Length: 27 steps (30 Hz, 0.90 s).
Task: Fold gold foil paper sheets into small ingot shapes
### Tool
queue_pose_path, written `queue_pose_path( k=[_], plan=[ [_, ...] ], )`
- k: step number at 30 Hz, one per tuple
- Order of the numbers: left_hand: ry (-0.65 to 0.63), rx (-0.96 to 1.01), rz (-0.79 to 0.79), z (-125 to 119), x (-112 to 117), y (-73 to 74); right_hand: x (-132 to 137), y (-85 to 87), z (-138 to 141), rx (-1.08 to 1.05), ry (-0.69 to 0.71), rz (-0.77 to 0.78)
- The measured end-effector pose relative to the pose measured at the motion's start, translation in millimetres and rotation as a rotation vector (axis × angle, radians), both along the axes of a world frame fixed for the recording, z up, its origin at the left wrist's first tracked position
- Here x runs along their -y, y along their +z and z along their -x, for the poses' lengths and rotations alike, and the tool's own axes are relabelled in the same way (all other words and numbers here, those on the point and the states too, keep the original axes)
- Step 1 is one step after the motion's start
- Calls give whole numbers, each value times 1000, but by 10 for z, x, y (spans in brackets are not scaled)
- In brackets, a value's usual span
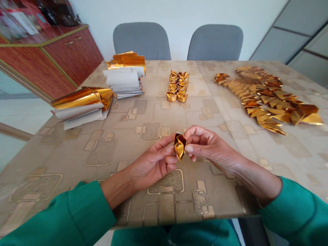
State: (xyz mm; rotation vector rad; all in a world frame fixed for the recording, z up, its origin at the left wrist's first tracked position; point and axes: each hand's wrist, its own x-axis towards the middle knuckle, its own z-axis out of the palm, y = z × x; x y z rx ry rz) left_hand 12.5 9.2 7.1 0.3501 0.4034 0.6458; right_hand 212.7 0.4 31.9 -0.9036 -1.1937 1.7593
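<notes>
Above the middle of the table, my left hand (152,160) and my right hand (212,145) pinch a small folded piece of gold foil paper (180,146) between their fingertips. Its shape resembles a little ingot, creased and shiny. Beyond my hands stands a double row of folded gold ingots (177,86). A larger spread of gold folded pieces (264,96) lies to the right. On the left are a stack of gold-and-white paper sheets (83,106) and a second stack (126,74) behind it.
The patterned beige table (42,159) has a glossy cover, and its near edge runs under my forearms. Two grey chairs (141,41) (215,42) stand beyond its far side. A red wooden cabinet (62,59) with items on top stands at the back left.
</notes>
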Motion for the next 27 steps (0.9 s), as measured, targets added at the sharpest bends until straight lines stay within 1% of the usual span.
queue_pose_path(
  k=[2,6,12,15,21,27],
  plan=[
    [-18,-6,1,-2,-6,12,-4,9,-11,38,7,-29],
    [-13,-28,15,-2,-13,20,-14,0,-24,93,0,-71],
    [68,-96,-17,-10,-8,-7,-13,-40,7,64,-32,-80],
    [84,-132,-43,-15,-5,-14,-14,-51,10,47,-39,-98],
    [69,-124,-79,-3,4,14,-41,-72,-10,25,-22,-133],
    [22,-94,-47,5,13,28,-79,-117,6,26,-20,-264]
  ],
)
